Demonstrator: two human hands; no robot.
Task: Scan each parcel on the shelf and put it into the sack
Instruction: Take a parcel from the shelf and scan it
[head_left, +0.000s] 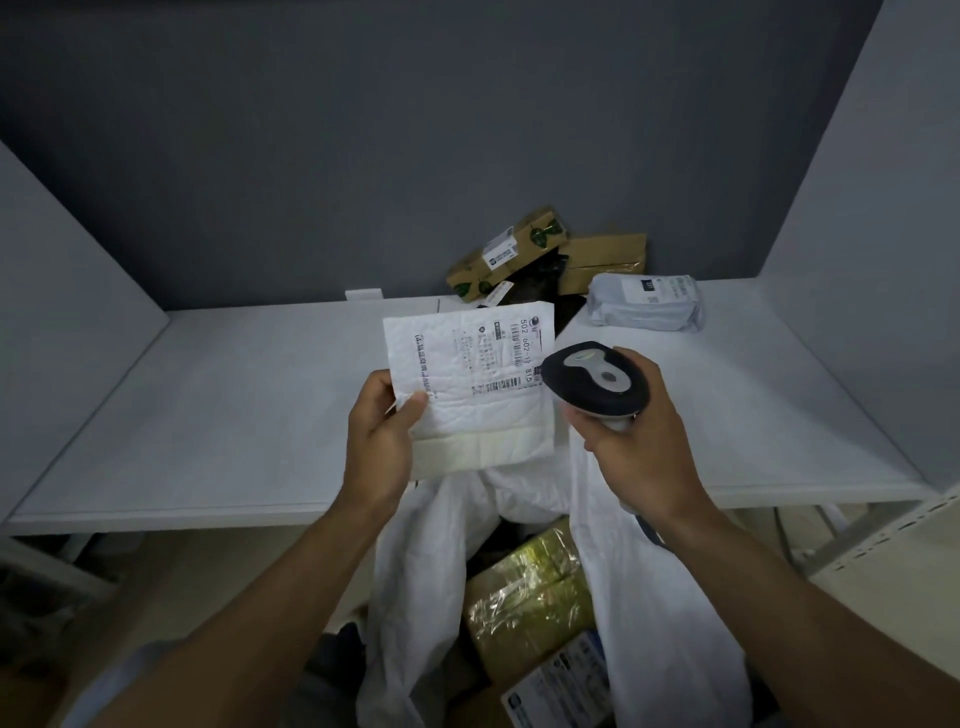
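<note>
White parcel (470, 384) is being pinched at its lower-left corner by the left hand (382, 441), its label facing up, above the open sack (415, 571); just beside its right edge, a scanner (595, 382) is being gripped by the right hand (639, 447).

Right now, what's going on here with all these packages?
A person is scanning parcels. The left hand holds a white padded envelope, label showing, and the right hand holds a scanner close beside its barcode. Below, an open white sack already has a wrapped box and a labelled parcel inside. On the shelf, a grey mailer and some brown boxes wait at the back.
</note>
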